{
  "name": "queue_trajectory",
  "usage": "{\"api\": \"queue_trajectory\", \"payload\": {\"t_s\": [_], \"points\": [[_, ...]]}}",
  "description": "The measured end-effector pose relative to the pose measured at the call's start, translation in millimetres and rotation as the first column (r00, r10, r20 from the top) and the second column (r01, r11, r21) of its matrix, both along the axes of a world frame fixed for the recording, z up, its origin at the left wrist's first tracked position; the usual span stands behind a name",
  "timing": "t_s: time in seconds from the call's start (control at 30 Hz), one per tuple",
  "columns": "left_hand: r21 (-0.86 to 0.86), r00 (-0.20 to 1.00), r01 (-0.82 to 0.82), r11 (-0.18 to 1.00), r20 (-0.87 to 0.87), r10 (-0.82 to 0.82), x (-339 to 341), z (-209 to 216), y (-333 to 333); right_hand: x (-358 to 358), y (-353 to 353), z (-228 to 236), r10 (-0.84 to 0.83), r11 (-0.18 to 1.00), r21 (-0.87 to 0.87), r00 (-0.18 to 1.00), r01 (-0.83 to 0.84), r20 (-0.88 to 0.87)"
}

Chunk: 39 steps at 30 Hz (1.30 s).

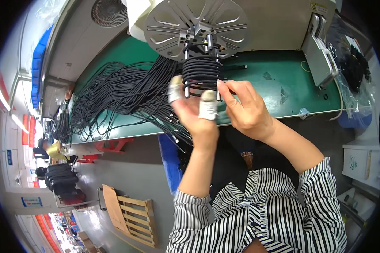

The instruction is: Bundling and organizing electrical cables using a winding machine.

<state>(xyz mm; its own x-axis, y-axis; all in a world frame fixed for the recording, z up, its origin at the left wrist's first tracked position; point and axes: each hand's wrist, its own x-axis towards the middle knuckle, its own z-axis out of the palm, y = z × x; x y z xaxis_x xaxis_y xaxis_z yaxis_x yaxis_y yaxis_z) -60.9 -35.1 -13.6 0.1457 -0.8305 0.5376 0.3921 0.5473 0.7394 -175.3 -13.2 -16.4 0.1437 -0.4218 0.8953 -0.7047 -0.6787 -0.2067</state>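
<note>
A black cable coil (202, 69) is wound around the metal pins of a slotted round winding plate (160, 25). My left hand (196, 120) is at the coil's lower end, its fingers apart and somewhat blurred; white wraps cover two of its digits. It seems to hold nothing. To the right of the coil, my right hand (249, 111) pinches black cable between thumb and forefinger, close to a pin tip. The fingers hide most of that piece. A cable end with a plug (242, 67) lies on the green bench behind.
A large heap of black cables (122, 90) spreads over the green bench (274, 92) to the left, plugs hanging past its front edge. A grey metal bracket (318, 55) stands right, near a plastic bag (354, 71). Below are a blue bin (169, 162) and wooden pallet (135, 219).
</note>
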Motion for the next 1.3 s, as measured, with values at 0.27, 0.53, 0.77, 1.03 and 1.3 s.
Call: {"api": "queue_trajectory", "payload": {"t_s": [0.27,0.53,0.77,1.03,1.3], "points": [[0.221,0.734,0.636,0.739,-0.470,-0.491,-14,-21,-40,-27,-26,18,0.068,0.991,0.085,0.940,-0.102,0.333],[0.183,0.730,0.662,0.727,-0.378,-0.569,-14,-20,-48,-35,-48,41,0.009,0.763,0.503,0.784,-0.407,0.621],[0.156,0.655,0.738,0.657,-0.400,-0.641,-20,-19,-50,-29,-49,32,0.050,0.866,0.373,0.800,-0.333,0.598],[0.257,0.719,0.663,0.703,-0.481,-0.502,-22,-20,-48,-5,-21,34,-0.005,0.977,0.207,0.955,-0.060,0.297],[0.335,0.684,0.684,0.648,-0.605,-0.408,-4,-5,20,-4,28,45,0.170,0.958,0.232,0.985,-0.166,0.003]]}}
